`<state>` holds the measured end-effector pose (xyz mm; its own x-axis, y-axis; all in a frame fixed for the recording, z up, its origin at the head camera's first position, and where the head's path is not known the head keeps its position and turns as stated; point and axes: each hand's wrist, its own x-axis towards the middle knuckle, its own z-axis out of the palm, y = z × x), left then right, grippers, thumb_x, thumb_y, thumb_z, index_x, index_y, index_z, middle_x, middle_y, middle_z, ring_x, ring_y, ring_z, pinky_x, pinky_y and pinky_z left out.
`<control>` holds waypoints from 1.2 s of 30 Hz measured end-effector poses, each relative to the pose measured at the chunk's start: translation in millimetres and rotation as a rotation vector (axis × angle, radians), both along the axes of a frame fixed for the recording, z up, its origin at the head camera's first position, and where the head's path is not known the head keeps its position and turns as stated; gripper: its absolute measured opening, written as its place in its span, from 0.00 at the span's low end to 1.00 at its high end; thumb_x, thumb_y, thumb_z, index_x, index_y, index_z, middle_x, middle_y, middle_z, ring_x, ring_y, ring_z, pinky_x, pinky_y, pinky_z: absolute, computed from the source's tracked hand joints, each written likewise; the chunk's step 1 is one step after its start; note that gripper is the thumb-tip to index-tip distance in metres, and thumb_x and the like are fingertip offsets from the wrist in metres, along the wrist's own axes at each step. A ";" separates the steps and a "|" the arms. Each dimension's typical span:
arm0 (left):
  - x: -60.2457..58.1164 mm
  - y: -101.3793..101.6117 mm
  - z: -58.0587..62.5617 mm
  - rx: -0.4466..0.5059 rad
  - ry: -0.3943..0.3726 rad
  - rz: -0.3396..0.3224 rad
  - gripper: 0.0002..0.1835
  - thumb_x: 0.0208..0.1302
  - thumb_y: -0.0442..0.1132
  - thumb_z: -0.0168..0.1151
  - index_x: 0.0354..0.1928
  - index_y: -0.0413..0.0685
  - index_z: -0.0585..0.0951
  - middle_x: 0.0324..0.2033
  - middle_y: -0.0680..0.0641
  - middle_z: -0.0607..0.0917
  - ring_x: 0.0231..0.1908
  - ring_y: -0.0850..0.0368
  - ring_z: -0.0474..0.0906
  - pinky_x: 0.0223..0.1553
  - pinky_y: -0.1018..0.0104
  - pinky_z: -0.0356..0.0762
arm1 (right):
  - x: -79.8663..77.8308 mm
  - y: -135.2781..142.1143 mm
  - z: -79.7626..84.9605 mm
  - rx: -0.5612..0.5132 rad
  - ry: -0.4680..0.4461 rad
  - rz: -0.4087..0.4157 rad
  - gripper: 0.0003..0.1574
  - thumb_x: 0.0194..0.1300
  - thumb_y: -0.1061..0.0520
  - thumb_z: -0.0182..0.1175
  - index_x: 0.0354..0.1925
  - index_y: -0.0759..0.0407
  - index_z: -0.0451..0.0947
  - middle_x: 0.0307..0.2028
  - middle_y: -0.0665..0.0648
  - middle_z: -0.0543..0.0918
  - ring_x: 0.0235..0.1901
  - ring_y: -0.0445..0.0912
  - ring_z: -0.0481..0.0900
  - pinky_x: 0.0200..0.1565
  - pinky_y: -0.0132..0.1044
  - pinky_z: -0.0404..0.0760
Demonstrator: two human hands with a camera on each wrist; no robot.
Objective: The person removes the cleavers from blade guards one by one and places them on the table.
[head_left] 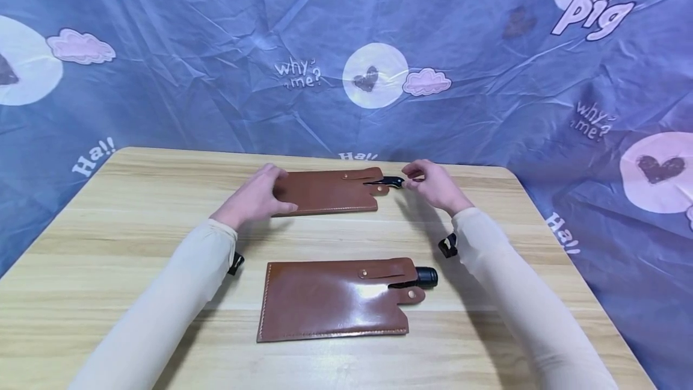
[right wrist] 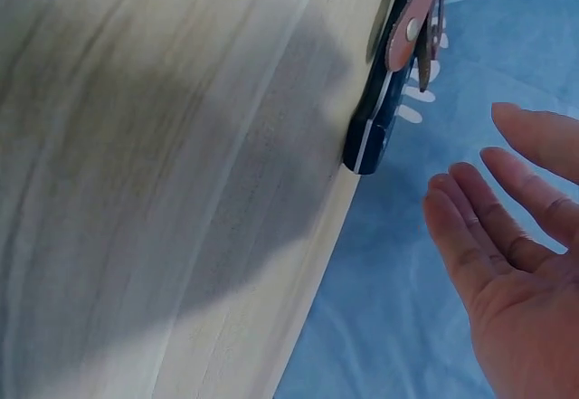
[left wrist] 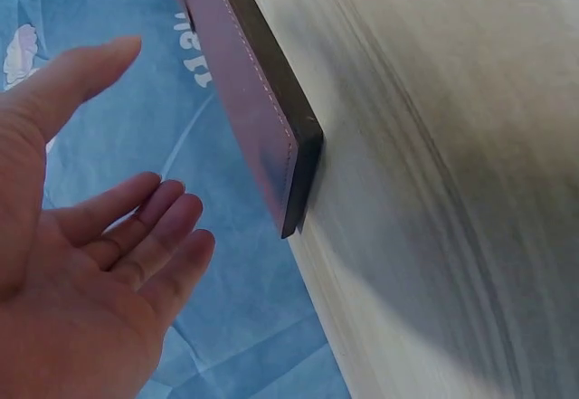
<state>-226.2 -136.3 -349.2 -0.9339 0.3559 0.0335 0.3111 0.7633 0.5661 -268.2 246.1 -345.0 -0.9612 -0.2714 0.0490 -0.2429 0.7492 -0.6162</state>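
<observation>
Toward the back of the table lies a brown leather knife sheath (head_left: 325, 191) with a black knife handle (head_left: 394, 182) sticking out of its right end. My left hand (head_left: 257, 194) hovers at the sheath's left end, fingers apart; the left wrist view shows a gap between that hand (left wrist: 99, 263) and the stitched sheath corner (left wrist: 271, 146). Just beyond the handle's tip is my right hand (head_left: 430, 185), its fingers loosely bent around nothing. In the right wrist view the handle (right wrist: 371, 137) stands apart from the fingertips. Whatever blade sits inside is hidden.
A second brown sheath (head_left: 330, 300) lies nearer the front, with a thicker black handle (head_left: 426, 277) out of its right end. Both rest on a pale wooden table (head_left: 135, 245). A blue printed cloth (head_left: 227, 77) hangs behind the table's back edge.
</observation>
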 end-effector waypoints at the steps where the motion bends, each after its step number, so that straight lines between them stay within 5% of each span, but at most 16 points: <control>1: -2.0 0.7 -0.8 -0.006 -0.002 -0.011 0.43 0.53 0.46 0.75 0.66 0.31 0.67 0.60 0.37 0.69 0.63 0.40 0.64 0.63 0.47 0.61 | -1.8 -0.6 -0.5 -0.001 -0.005 0.000 0.21 0.66 0.64 0.61 0.56 0.70 0.75 0.53 0.67 0.76 0.53 0.59 0.75 0.56 0.51 0.72; 16: -26.5 11.9 -10.5 -0.064 -0.029 -0.132 0.53 0.50 0.51 0.77 0.70 0.30 0.60 0.65 0.34 0.63 0.67 0.39 0.55 0.67 0.48 0.54 | -17.0 -5.9 -7.0 0.005 -0.028 -0.002 0.22 0.64 0.66 0.62 0.56 0.71 0.74 0.52 0.69 0.77 0.52 0.60 0.75 0.57 0.52 0.71; 24: -34.0 13.8 -18.0 -0.103 -0.071 -0.133 0.58 0.48 0.54 0.77 0.72 0.30 0.56 0.70 0.33 0.58 0.70 0.39 0.50 0.68 0.47 0.51 | -26.8 -8.1 -18.0 0.112 -0.068 0.072 0.30 0.62 0.65 0.65 0.60 0.72 0.69 0.55 0.70 0.75 0.56 0.61 0.72 0.61 0.52 0.67; 36: -45.6 21.6 -23.0 -0.187 -0.133 -0.140 0.65 0.47 0.57 0.77 0.74 0.28 0.48 0.73 0.32 0.49 0.72 0.38 0.44 0.69 0.49 0.48 | -32.4 -15.0 -22.2 0.228 -0.054 0.117 0.25 0.63 0.65 0.64 0.57 0.73 0.72 0.51 0.70 0.76 0.54 0.61 0.72 0.60 0.53 0.66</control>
<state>-271.8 -114.7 -372.2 -0.8668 0.4706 -0.1647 0.3537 0.8132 0.4622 -300.6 231.1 -367.2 -0.9221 -0.3792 -0.0769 -0.3076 0.8389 -0.4491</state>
